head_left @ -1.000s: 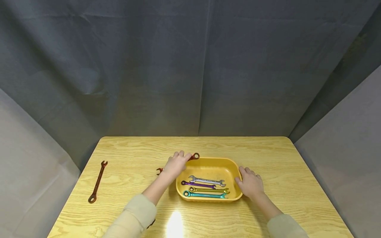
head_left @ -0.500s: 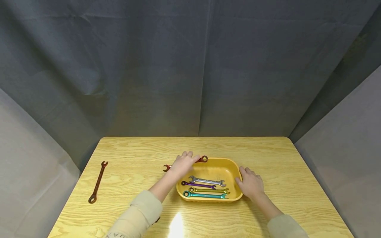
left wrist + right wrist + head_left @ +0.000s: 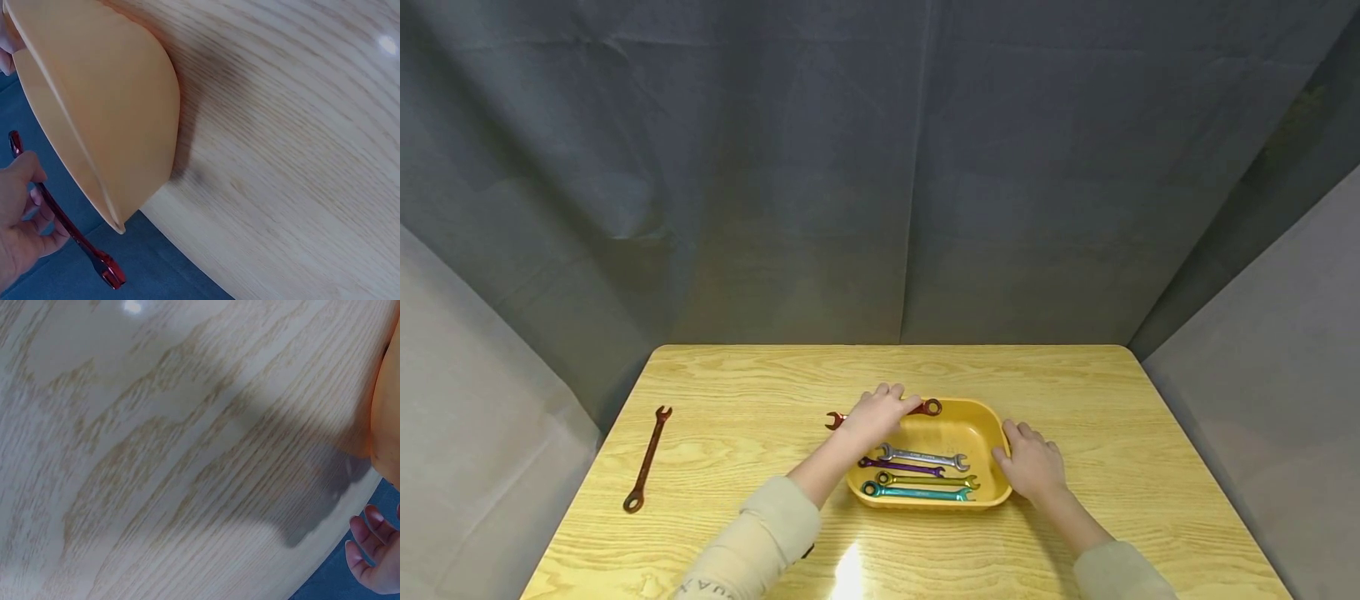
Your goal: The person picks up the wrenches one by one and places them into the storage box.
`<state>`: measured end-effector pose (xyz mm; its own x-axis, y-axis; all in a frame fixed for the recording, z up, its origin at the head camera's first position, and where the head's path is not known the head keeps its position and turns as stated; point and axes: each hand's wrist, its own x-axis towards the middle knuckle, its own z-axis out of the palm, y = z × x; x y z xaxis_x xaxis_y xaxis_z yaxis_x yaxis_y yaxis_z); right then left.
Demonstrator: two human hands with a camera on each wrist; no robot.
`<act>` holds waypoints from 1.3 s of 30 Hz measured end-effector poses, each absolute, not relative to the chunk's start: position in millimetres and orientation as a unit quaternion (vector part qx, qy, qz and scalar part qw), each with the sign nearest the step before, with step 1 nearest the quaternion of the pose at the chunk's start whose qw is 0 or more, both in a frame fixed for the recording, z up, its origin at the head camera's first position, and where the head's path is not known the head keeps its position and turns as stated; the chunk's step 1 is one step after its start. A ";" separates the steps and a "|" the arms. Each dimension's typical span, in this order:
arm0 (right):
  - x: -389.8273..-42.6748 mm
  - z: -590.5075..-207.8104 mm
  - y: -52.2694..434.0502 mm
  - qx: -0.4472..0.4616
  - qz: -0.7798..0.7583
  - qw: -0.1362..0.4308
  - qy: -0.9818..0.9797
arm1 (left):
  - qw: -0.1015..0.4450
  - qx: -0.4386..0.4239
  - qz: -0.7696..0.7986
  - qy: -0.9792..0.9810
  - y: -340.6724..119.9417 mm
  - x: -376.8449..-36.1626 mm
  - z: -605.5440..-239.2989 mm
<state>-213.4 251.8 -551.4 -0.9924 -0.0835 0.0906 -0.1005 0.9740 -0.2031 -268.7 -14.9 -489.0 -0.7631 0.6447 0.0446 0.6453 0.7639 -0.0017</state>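
Observation:
My left hand (image 3: 874, 418) pinches a red combination wrench (image 3: 932, 407) above the back left of a yellow plastic bin (image 3: 976, 406). In the left wrist view the red wrench (image 3: 65, 222) slants beside the bin rim, thumb and fingers around its shaft. On the bin's right rim, my right hand (image 3: 1033, 463) grips with the thumb over the edge; its outer fingers show in the right wrist view. Inside the bin lie a silver open-end wrench (image 3: 922, 456), a purple wrench (image 3: 904, 467), a yellow-green wrench (image 3: 931, 480) and a teal wrench (image 3: 917, 492), roughly parallel.
Another dark red wrench (image 3: 647, 461) lies on the left part of the wooden table (image 3: 1150, 467). A grey curtain (image 3: 820, 208) hangs behind the table's back edge, with pale panels (image 3: 1277, 367) at the sides.
My left hand has moved to the right with the red wrench, from the bin's left edge to over its back left. The right hand and the bin have stayed nearly still.

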 end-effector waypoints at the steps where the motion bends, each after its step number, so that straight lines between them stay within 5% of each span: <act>1: -213.2 -551.5 251.9 0.047 0.104 0.041 -0.993 | 0.022 -0.347 -0.006 -0.938 -14.1 -268.6 -488.8; 39: -214.0 -551.6 249.6 0.041 0.108 0.038 -0.993 | 0.004 -0.407 0.004 -0.913 16.6 -264.8 -499.4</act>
